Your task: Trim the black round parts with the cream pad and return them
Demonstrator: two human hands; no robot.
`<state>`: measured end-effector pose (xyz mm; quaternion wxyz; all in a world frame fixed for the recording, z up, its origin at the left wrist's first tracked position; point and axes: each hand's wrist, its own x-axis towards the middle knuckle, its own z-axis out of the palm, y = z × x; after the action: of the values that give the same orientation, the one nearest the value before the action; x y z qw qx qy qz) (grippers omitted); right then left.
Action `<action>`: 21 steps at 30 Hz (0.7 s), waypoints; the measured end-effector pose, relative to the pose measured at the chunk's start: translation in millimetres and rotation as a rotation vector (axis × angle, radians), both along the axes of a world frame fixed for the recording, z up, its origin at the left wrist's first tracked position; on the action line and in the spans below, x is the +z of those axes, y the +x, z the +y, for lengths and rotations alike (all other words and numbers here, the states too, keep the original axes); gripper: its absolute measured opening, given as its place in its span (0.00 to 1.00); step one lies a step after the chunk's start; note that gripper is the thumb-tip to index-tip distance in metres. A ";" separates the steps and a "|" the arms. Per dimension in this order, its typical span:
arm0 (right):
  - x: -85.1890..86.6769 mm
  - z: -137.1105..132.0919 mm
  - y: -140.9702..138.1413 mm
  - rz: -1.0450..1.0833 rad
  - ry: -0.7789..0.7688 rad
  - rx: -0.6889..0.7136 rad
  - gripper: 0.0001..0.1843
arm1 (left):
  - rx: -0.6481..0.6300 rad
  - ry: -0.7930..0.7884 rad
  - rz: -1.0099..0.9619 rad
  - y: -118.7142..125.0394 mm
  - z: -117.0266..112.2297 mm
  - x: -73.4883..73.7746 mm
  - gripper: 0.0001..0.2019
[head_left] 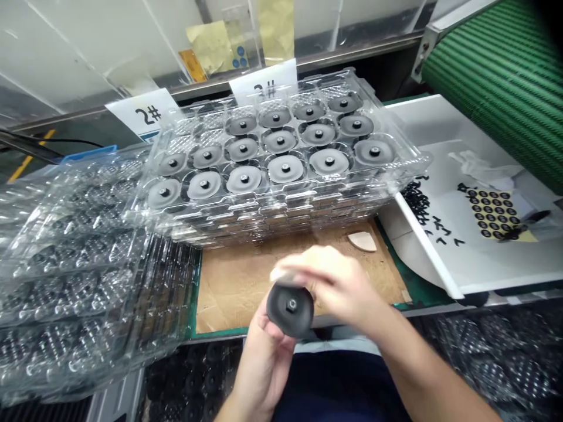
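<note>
A black round disc with a raised hub and a metal centre (pixel 290 310) is tilted up toward me above the cardboard-covered bench. My left hand (pixel 268 351) grips it from below and the left, fingers closed round its edge. At the disc's upper rim is my right hand (pixel 329 275), its fingers bent together and blurred by motion. Something pale and thin shows at its fingertips, too smeared to name. Beyond both hands, a clear plastic tray (pixel 272 190) holds several similar dark discs in its pockets, on top of a stack of trays.
More clear trays (pixel 88 264) are piled at the left. On the right, a white bin (pixel 479 275) contains small black pieces (pixel 416 202) and a sheet of round black stickers (pixel 495 214). A pale scrap (pixel 363 241) lies on the cardboard (pixel 233 281). A green conveyor belt (pixel 497 76) slopes at upper right.
</note>
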<state>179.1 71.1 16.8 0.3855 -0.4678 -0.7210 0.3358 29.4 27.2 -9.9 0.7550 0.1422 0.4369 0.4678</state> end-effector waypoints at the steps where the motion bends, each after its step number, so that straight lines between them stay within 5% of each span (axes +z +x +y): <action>1: -14.5 3.8 3.1 -0.020 -0.129 -0.101 0.14 | 0.022 -0.020 -0.023 -1.0 1.4 -0.9 0.31; 6: -91.7 -18.1 0.4 -0.086 -0.330 -0.121 0.13 | 0.144 -0.072 -0.081 -11.3 5.7 -4.7 0.28; 9: -107.0 -35.6 -4.2 -0.095 -0.399 -0.103 0.12 | 0.146 -0.073 -0.081 -17.1 7.4 -5.6 0.28; 11: -91.2 -34.2 -4.5 -0.080 -0.417 -0.142 0.14 | 0.137 -0.075 -0.073 -18.1 8.6 -5.2 0.28; 14: -39.2 -19.8 -9.4 -0.005 -0.362 -0.213 0.15 | 0.126 -0.052 -0.075 -16.0 9.4 -3.4 0.27; 17: 9.2 -11.3 -23.9 0.095 -0.115 -0.156 0.13 | 0.076 -0.043 -0.109 -15.3 7.8 -1.9 0.27; 21: 26.9 -13.9 -37.0 -0.038 -0.122 0.112 0.11 | 0.045 -0.107 -0.091 -21.0 3.9 -2.1 0.28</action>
<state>142.1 57.2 43.7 0.3231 -0.4559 -0.7313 0.3911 8.4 31.1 -12.0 0.7698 0.0704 0.4297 0.4667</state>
